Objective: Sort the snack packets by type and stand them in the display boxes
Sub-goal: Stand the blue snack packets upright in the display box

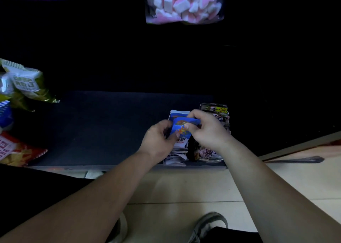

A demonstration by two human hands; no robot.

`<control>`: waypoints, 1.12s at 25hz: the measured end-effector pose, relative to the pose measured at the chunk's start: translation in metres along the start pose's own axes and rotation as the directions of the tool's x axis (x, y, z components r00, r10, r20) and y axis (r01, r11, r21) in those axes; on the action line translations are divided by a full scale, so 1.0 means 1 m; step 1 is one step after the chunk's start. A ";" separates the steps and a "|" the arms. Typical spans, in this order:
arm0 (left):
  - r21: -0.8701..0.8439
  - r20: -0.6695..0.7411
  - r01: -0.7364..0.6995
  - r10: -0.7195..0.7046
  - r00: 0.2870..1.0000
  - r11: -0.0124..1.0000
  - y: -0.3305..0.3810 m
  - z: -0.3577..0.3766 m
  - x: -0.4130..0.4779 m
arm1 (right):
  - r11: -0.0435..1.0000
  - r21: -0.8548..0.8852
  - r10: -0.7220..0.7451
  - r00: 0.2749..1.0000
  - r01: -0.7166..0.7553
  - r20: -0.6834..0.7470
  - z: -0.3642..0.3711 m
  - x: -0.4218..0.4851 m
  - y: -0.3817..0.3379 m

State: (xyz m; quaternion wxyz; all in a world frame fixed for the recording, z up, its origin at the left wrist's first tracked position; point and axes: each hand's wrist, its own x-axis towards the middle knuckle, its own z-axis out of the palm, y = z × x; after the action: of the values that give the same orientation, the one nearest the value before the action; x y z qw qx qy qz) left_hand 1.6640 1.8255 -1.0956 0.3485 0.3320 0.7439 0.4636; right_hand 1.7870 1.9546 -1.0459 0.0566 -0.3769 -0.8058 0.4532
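My hands (160, 141) cover most of the blue packet (181, 127) and the display boxes (191, 156) beneath. At nine o'clock, the red bag (16, 150) and green bag (24, 84) run off-frame; their print blurs.

Two display boxes stand side by side at the near edge of the shelf (103, 128), toward its right end. The left box (175, 157) holds a row of packets standing on edge; the right box (208, 155) holds another row. Both hands meet above the left box, the left hand (158, 141) and the right hand (208, 130) both on one small packet (181, 127). Chip bags (22, 85) lie at the shelf's far left. A marshmallow bag (184, 2) hangs behind and above the boxes. Shoes (208, 226) stand on the floor (184, 191) below.
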 end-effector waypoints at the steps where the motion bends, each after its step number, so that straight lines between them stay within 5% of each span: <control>1: 0.007 -0.008 0.009 -0.009 1.000 1.000 -0.004 0.000 0.000 | 0.995 0.080 0.053 0.998 -0.055 0.031 0.003 0.001 0.002; 4: 0.090 -0.086 -0.002 0.010 0.996 0.996 -0.010 -0.004 0.003 | 0.968 0.201 0.144 0.989 -0.149 0.040 0.012 0.009 0.008; 9: 0.113 -0.150 -0.025 0.042 0.988 0.993 -0.001 -0.003 0.014 | 0.980 0.186 0.088 0.990 -0.067 -0.111 0.017 0.016 0.014; 11: 0.016 -0.203 -0.017 0.020 0.979 1.000 -0.002 -0.006 0.020 | 0.980 0.140 0.166 0.972 -0.143 -0.168 0.016 0.016 0.015; 14: -0.216 -0.270 -0.001 -0.058 0.961 0.976 0.003 -0.007 0.021 | 0.927 0.211 0.318 0.948 -0.309 -0.008 0.017 0.014 0.016; 18: -0.378 -0.305 0.047 -0.172 0.937 0.925 0.009 -0.005 0.018 | 0.960 0.164 0.229 0.973 -0.228 0.014 0.018 0.010 0.013; 24: -0.583 -0.144 0.212 -0.357 0.923 0.784 0.005 -0.007 0.008 | 0.934 0.194 0.290 0.954 -0.299 0.074 0.032 0.014 0.018; 28: -0.728 0.005 0.295 -0.426 0.905 0.619 0.002 -0.007 0.009 | 0.872 0.374 0.358 0.933 -0.316 -0.046 0.037 0.019 0.017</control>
State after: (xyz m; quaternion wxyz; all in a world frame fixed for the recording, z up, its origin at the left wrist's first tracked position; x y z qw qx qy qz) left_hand 1.6537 1.8297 -1.0931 0.4713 -0.0267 0.5829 0.6613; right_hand 1.7672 1.9465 -1.0851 0.0908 -0.5201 -0.6260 0.5739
